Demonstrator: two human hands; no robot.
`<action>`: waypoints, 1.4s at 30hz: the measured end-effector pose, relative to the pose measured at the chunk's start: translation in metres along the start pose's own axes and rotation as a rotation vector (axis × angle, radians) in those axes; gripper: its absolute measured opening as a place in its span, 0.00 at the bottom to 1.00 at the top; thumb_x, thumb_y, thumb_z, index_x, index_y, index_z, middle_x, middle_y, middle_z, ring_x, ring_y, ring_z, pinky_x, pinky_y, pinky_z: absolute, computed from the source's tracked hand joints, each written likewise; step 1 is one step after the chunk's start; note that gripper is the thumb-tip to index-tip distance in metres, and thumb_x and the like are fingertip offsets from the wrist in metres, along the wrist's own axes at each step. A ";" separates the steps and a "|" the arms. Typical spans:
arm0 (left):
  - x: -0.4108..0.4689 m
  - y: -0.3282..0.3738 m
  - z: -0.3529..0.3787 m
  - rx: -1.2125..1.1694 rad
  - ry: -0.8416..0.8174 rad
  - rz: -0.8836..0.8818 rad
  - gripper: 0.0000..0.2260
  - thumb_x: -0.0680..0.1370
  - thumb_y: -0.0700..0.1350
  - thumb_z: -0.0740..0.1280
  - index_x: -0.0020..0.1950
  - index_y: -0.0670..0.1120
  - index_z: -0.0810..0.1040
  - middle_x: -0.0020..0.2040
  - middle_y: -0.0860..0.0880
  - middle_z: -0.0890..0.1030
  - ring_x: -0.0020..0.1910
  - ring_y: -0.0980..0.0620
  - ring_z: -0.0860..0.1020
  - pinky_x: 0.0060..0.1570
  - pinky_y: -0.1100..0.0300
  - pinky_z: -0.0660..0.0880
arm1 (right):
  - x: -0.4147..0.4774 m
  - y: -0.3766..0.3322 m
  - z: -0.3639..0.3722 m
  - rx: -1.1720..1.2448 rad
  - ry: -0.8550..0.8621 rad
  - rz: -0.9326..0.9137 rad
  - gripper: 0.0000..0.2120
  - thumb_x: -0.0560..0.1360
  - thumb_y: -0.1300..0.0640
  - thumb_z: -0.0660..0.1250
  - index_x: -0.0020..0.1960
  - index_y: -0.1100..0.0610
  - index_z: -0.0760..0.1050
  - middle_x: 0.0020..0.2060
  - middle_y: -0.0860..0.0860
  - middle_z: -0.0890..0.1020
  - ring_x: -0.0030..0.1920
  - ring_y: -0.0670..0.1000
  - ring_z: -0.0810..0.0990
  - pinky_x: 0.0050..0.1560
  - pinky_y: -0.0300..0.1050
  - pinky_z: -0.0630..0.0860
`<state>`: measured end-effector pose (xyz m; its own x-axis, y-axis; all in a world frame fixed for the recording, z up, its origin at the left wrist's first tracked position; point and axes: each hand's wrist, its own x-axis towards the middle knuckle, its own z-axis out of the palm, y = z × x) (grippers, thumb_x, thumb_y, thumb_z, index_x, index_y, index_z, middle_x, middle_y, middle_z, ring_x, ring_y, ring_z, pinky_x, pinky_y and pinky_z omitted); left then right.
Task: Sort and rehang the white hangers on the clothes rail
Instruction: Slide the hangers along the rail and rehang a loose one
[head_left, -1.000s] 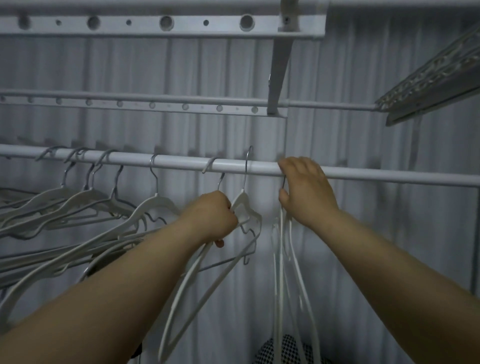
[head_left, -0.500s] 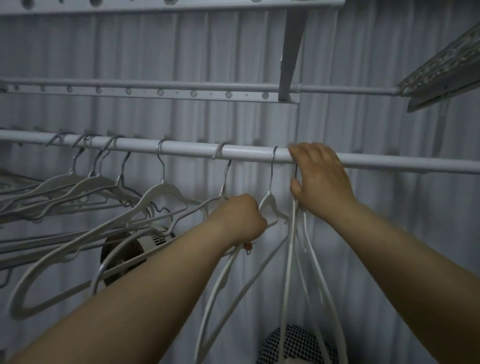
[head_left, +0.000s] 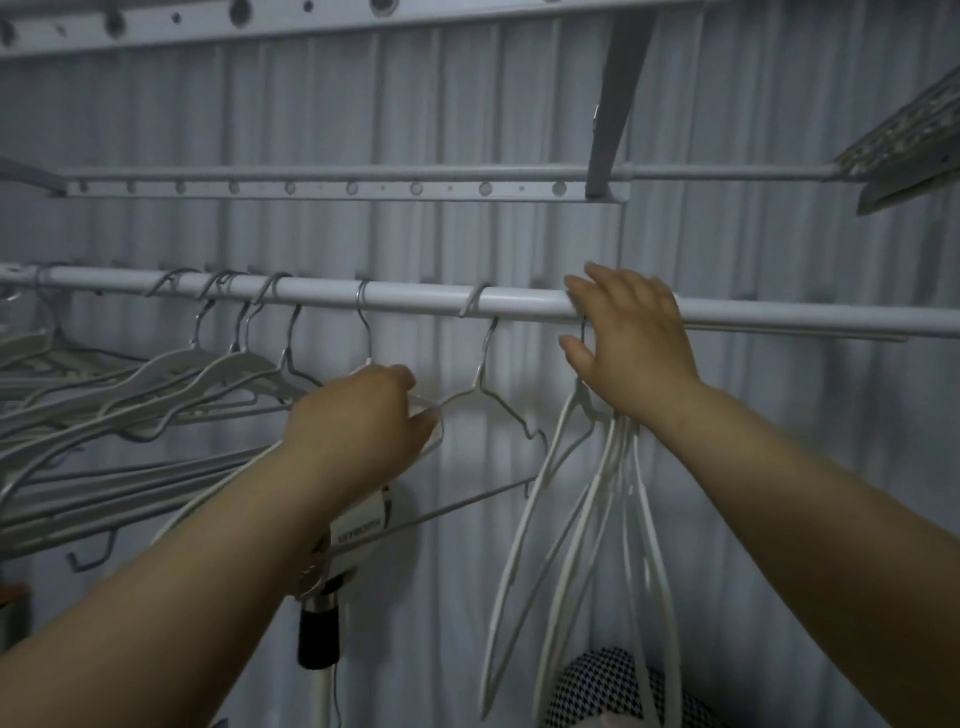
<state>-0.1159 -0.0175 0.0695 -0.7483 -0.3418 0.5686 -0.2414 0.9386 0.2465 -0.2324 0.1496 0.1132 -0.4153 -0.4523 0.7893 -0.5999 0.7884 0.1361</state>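
The left hand (head_left: 363, 421) has its fingers curled round the shoulder of a white hanger (head_left: 434, 415), just under the neck. That hanger's hook sits over the clothes rail (head_left: 519, 304) directly above the knuckles.

The right hand (head_left: 631, 343) lies on the rail with fingers spread flat over its top edge and the thumb splayed below. A bundle of white hangers (head_left: 597, 519) dangles edge-on straight down from under its palm. Whether the palm pins their hooks cannot be told.

Between the two hands a thin wire hanger (head_left: 488, 395) hangs alone, with bare rail on both sides of its hook. Outward of the left hand, a cluster of hangers (head_left: 208, 374) crowds the rail, their shoulders overlapping. Outward of the right hand the rail runs bare to the frame edge.

Above both hands runs a perforated bar (head_left: 363, 187), well apart from the rail. Below the right forearm a checked object (head_left: 613, 686) sits behind the bundle's lower ends.
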 end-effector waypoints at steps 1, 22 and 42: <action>-0.001 -0.005 0.001 0.008 -0.024 -0.018 0.17 0.77 0.53 0.59 0.62 0.46 0.71 0.59 0.46 0.76 0.56 0.44 0.76 0.51 0.56 0.71 | 0.002 -0.003 0.001 -0.009 -0.010 -0.003 0.26 0.77 0.51 0.59 0.73 0.54 0.57 0.74 0.52 0.58 0.74 0.53 0.56 0.74 0.50 0.44; 0.045 0.003 0.026 0.132 0.030 -0.010 0.10 0.79 0.42 0.57 0.53 0.43 0.77 0.53 0.43 0.79 0.53 0.42 0.76 0.46 0.56 0.70 | 0.006 0.000 0.005 0.023 0.011 -0.033 0.22 0.75 0.62 0.61 0.68 0.60 0.65 0.66 0.55 0.71 0.65 0.57 0.68 0.73 0.48 0.53; -0.057 -0.109 0.000 0.035 -0.153 0.007 0.11 0.77 0.50 0.60 0.38 0.52 0.78 0.36 0.53 0.77 0.30 0.57 0.73 0.40 0.59 0.75 | -0.003 -0.080 -0.003 0.063 -0.345 -0.241 0.27 0.76 0.51 0.62 0.72 0.50 0.59 0.71 0.50 0.66 0.70 0.52 0.64 0.69 0.43 0.58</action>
<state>-0.0470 -0.1000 0.0103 -0.8349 -0.3265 0.4431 -0.2553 0.9429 0.2137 -0.1812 0.0895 0.1014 -0.4560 -0.7418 0.4917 -0.7441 0.6208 0.2466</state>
